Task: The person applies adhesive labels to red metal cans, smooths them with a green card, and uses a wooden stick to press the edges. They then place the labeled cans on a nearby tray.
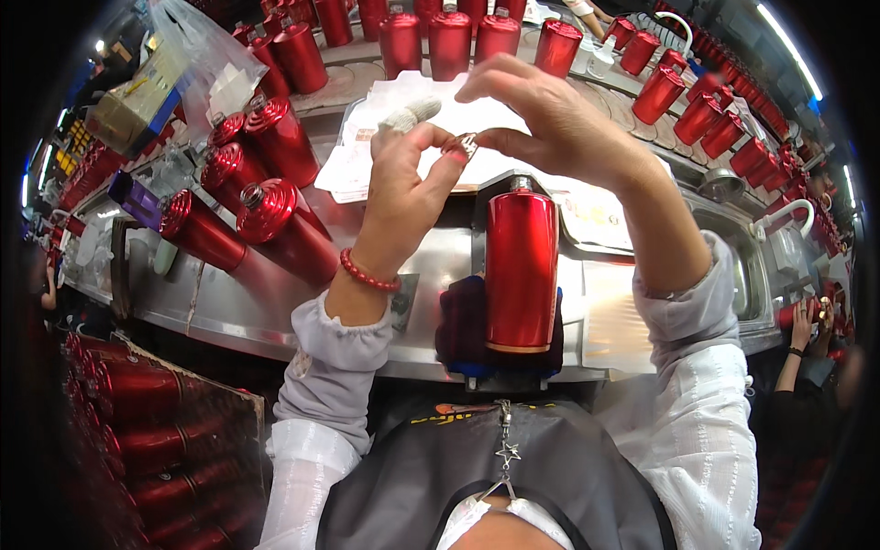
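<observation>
My left hand [403, 179], with a red bead bracelet at its wrist, pinches a small sticker-like piece [466, 146] with pale marks. Whitish ribbed cloth [412, 115] shows by its fingers; I cannot tell whether it is worn or lies behind. My right hand [559, 128] arches over from the right. Its thumb tip meets or nearly meets the small piece, and its fingers are spread apart. Below both hands, a shiny red bottle [522, 270] lies in a dark holder [466, 323], its neck pointing away from me. Neither hand touches the bottle.
White paper sheets [353, 170] lie beyond the holder. Several red bottles [284, 215] stand at the left, beside a metal worktop [275, 316]. More bottles line a curved conveyor [353, 78] at the back. A sink [747, 275] and another person's hand [803, 323] appear at the right.
</observation>
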Tool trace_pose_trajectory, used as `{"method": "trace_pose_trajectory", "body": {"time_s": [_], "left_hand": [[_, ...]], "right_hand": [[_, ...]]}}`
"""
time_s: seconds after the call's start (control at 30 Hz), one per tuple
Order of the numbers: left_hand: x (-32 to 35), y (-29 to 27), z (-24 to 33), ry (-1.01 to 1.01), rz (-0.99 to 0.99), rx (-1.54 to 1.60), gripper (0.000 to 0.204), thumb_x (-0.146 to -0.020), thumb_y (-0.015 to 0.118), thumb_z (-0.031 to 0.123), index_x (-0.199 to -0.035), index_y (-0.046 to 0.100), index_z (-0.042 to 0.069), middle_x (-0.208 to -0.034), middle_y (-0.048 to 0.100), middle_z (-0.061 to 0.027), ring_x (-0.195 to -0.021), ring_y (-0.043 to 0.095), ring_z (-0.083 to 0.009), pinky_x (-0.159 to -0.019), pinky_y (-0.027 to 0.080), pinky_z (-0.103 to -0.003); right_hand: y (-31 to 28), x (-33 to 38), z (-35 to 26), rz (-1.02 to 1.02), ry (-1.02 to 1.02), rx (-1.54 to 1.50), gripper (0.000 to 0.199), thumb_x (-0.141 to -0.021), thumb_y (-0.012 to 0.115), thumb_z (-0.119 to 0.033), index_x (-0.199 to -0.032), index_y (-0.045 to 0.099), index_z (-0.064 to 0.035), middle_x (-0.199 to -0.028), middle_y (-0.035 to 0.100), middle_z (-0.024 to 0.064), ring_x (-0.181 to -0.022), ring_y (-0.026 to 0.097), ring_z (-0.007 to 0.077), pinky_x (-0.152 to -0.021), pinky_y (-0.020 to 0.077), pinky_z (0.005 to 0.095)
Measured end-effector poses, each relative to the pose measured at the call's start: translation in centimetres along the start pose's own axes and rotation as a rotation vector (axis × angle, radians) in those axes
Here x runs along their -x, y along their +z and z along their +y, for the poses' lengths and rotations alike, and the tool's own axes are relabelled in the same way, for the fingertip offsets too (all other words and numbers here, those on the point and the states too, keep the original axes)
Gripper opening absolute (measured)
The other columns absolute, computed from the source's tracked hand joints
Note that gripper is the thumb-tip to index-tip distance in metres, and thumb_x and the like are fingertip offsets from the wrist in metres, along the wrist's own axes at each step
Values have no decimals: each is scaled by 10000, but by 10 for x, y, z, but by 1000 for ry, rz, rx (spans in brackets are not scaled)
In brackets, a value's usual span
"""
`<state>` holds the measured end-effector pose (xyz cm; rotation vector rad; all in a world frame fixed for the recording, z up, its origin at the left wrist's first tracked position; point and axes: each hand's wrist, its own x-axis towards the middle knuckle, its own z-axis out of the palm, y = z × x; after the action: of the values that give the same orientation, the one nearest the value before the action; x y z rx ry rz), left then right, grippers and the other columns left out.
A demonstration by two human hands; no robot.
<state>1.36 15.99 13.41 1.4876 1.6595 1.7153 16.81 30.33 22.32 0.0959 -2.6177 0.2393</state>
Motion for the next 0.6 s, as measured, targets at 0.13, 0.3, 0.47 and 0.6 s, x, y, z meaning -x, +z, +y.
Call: {"method": "trace_pose_trajectory", "body": {"time_s": [0.13, 0.3, 0.47, 0.6], "left_hand": [[3, 10, -3, 136, 67, -65, 157, -917, 729, 214, -960, 699, 66, -1342, 610, -167, -1290, 476, -325, -1126, 317, -425], [10, 10, 3, 138, 103, -19, 139, -922, 730, 213, -948, 694, 81, -1123, 653, -106, -1125, 506, -273, -1045, 359, -401], [10, 1, 0, 196, 89, -93, 163, -912, 735, 208, -991, 675, 79, -1068, 643, -90, -1098, 506, -257, -1029, 365, -389], [8, 3, 1, 233, 68, 105, 238, -901, 744, 238, -1055, 671, 73, -1139, 628, -106, -1155, 496, -279, -1074, 341, -392]], "right_hand": [[25, 26, 11, 33, 138, -326, 245, -924, 775, -219, -1060, 692, -32, -1183, 614, 104, -1087, 614, 252, -936, 490, 367], [29, 22, 1, 119, 183, -415, 143, -939, 751, -143, -914, 662, -34, -1155, 613, 74, -1025, 616, 205, -850, 508, 330], [21, 22, 2, 130, 180, -320, 119, -929, 750, -101, -907, 654, -34, -1176, 623, 80, -1025, 641, 214, -844, 526, 341], [17, 21, -1, 152, 109, -311, 105, -920, 754, -75, -911, 657, -37, -1178, 618, 79, -1016, 649, 208, -823, 535, 334]]}}
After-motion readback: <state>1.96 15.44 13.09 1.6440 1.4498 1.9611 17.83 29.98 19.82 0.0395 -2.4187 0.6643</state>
